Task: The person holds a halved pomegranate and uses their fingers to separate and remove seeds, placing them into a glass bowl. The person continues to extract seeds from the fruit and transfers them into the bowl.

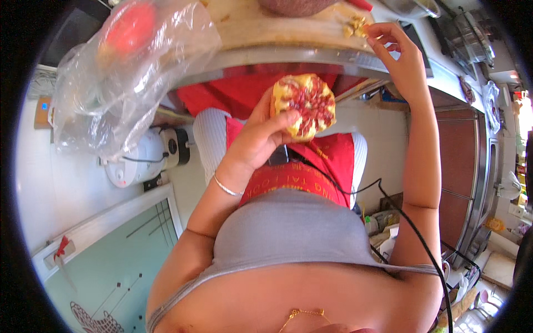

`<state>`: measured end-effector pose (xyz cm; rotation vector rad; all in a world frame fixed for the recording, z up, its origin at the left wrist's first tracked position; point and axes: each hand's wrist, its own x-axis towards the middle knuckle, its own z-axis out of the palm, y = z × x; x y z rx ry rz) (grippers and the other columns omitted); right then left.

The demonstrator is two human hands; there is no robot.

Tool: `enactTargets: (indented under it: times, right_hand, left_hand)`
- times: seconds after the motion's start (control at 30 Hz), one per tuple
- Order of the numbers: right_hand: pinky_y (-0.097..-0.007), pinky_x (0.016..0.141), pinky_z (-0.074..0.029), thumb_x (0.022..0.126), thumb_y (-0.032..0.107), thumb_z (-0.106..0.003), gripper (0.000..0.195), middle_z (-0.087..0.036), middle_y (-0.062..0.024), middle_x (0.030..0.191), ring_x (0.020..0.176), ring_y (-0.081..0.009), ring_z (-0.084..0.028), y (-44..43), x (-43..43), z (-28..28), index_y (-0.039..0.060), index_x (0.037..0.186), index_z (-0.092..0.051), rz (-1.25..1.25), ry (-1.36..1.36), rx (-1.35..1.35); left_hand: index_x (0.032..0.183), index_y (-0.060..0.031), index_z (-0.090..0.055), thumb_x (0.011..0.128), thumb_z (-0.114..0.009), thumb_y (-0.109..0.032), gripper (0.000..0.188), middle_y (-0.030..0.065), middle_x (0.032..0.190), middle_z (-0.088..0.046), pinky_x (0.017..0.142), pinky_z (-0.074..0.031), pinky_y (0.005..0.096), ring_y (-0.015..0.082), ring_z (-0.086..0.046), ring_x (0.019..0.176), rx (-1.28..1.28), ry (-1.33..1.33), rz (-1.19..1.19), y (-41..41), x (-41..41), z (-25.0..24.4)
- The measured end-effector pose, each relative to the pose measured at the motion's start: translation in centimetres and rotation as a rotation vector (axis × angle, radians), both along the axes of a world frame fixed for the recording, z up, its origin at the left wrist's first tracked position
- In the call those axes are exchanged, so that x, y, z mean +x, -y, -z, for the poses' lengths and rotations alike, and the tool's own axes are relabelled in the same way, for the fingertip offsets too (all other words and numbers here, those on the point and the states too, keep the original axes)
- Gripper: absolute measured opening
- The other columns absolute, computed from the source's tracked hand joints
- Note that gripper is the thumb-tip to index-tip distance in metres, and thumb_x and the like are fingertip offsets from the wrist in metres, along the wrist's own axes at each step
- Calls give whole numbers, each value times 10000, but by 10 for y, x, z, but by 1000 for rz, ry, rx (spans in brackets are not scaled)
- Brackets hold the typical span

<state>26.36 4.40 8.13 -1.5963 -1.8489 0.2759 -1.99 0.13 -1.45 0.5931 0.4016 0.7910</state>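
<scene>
My left hand (264, 129) grips an opened pomegranate (306, 104) over my lap, the thumb lying across its near left side. Its top is cut away, showing red seeds between pale yellow membranes. Up and to the right, my right hand (397, 48) reaches over the edge of a wooden board (250, 29). Its thumb and index fingertips are close together beside a small heap of yellow peel scraps (354, 27). Whether a scrap sits between those fingertips is too small to tell.
A clear plastic bag (166, 50) with a red item (131, 29) inside hangs over the left board edge. A dark reddish rounded object (297, 5) is cut off at the top. A black cable (410, 222) runs down my right side. A red apron (291, 179) covers my lap.
</scene>
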Motion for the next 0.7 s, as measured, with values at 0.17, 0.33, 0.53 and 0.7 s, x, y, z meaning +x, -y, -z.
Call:
enactTargets:
  times: [0.17,0.33,0.53,0.7]
  right_hand:
    - [-271,743,-494,787,54,-776,213,-654,-43,936,844,-136,-615,55,-62,-2,23,985,-705,-379,-172,-244]
    - [-274,656,-458,769,65,-793,229,-617,-41,902,706,-146,-523,73,-74,9,58,987,-723,-344,-43,-138]
    - [-249,613,-419,788,61,-788,188,-602,-26,879,666,-101,-474,78,-70,19,43,964,-725,-304,-123,-211]
    - [-238,593,-404,796,28,-782,168,-609,-25,875,655,-81,-468,71,-61,29,16,948,-712,-346,-253,-277]
  left_hand:
    - [1461,-77,-339,916,-665,-103,635,104,1344,-539,912,-590,436,249,-606,1191,-11,-28,-45,1,-3,4]
    - [1453,-68,-352,913,-670,-109,628,106,1335,-542,926,-582,437,242,-602,1194,5,-43,-24,1,-1,-2]
    - [1448,-36,-380,916,-672,-174,623,114,1342,-551,985,-545,454,257,-590,1213,38,-61,-11,2,2,-3]
    - [1448,-38,-380,919,-669,-190,622,116,1342,-550,978,-550,455,260,-594,1209,36,-76,-4,4,2,-4]
